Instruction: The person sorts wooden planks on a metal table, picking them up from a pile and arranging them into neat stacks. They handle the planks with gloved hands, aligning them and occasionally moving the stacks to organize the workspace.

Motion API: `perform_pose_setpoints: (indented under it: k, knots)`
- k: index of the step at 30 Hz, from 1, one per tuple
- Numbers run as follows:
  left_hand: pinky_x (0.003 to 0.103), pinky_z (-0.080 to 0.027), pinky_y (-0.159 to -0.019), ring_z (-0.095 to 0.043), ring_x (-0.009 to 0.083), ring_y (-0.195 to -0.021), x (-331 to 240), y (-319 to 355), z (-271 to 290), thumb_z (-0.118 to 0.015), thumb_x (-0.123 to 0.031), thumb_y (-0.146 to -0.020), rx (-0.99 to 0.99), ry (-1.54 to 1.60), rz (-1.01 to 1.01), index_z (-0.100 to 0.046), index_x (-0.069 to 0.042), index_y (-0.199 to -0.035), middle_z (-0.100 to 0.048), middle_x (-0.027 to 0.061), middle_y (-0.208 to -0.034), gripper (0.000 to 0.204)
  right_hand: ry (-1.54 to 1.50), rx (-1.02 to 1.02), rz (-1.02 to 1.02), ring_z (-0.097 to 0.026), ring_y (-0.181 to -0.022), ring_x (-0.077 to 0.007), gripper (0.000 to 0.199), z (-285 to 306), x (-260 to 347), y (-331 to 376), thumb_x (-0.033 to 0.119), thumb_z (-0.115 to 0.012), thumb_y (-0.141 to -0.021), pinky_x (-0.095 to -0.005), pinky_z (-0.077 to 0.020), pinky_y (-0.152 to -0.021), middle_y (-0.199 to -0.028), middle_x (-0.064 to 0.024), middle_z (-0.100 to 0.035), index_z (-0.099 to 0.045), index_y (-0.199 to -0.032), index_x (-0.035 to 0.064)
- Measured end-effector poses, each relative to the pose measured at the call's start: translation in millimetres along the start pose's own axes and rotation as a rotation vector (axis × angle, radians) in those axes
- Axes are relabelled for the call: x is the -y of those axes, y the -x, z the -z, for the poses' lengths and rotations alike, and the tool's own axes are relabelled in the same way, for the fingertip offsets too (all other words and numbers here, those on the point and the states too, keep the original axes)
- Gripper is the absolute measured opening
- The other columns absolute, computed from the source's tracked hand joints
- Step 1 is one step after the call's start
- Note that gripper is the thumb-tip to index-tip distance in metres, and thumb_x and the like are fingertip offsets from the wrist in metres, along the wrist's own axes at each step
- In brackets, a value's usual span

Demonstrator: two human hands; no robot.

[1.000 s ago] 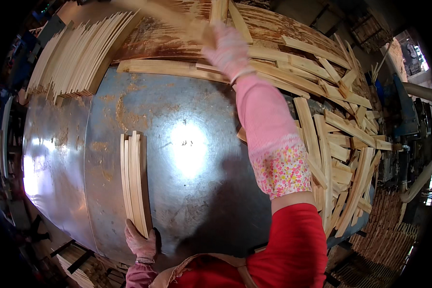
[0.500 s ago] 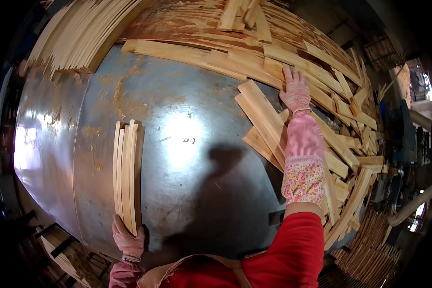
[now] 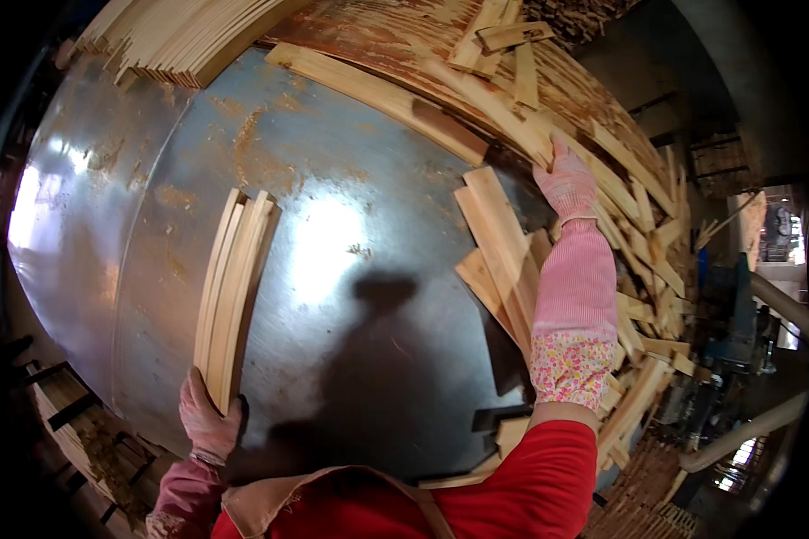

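Note:
My gloved left hand (image 3: pixel 209 419) is closed round the near end of a small bundle of wooden strips (image 3: pixel 229 287), which stand side by side on edge on the metal table (image 3: pixel 333 359). At the far right my gloved right hand (image 3: pixel 568 182) grips the near end of a wooden slat (image 3: pixel 494 103). That slat is a little blurred and slants away to the upper left, over the pile's far side. Below the right hand, several loose boards (image 3: pixel 503 238) lie overlapping at the table's right part. My right forearm hides part of the pile.
A long row of stacked strips (image 3: pixel 189 40) stands on edge at the far left. One flat board (image 3: pixel 360 85) lies along the table's far edge, beside a worn wooden surface (image 3: pixel 333 36). A jumbled pile of slats (image 3: pixel 647 234) fills the right side.
My right hand has picked up a slat from the far right, baring dark space beneath. The left hand and its strips now sit slightly more to the left in view, and the head view has shifted.

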State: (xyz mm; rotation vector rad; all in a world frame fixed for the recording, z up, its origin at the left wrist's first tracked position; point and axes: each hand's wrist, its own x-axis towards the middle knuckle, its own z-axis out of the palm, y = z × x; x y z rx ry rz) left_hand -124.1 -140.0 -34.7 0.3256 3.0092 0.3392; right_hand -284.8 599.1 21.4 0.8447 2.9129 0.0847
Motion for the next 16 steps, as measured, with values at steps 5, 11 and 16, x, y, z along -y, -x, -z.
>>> perform_pose_setpoints:
  k: [5, 11, 16]
  knots:
    - [0.055, -0.049, -0.11, -0.057, 0.0477, -0.131, -4, -8, 1, -0.086, -0.027, -0.08, 0.053, 0.032, 0.083, -0.03, -0.005, -0.168, -0.054, 0.0257, -0.148, 0.107, -0.982, -0.349, 0.311, -0.068, -0.127, -0.0273, 0.074, 136, 29, 84, 0.033, -0.075, -0.101, -0.0385, -0.0524, -0.11, -0.142, -0.0082, -0.068, -0.043, -0.165, 0.012]
    - [0.051, -0.048, -0.114, -0.057, 0.0444, -0.135, -9, -10, 10, -0.085, -0.033, -0.081, 0.103, 0.084, 0.141, -0.03, -0.008, -0.169, -0.054, 0.0229, -0.152, 0.106, -1.734, -0.213, 0.466, -0.071, -0.114, -0.0215, 0.057, 243, 52, 162, 0.038, -0.072, -0.106, -0.0368, -0.0592, -0.1, -0.127, -0.0074, -0.072, -0.059, -0.151, 0.0058]
    - [0.05, -0.042, -0.122, -0.051, 0.0408, -0.147, -18, -16, 50, -0.083, -0.045, -0.086, 0.334, 0.038, 0.212, -0.026, -0.012, -0.172, -0.049, 0.0184, -0.162, 0.108, -2.051, 0.04, 0.305, -0.076, -0.096, -0.025, 0.07, 158, 138, 229, 0.06, -0.07, -0.101, -0.0409, -0.0663, -0.084, -0.11, -0.0121, -0.077, -0.064, -0.146, 0.0081]
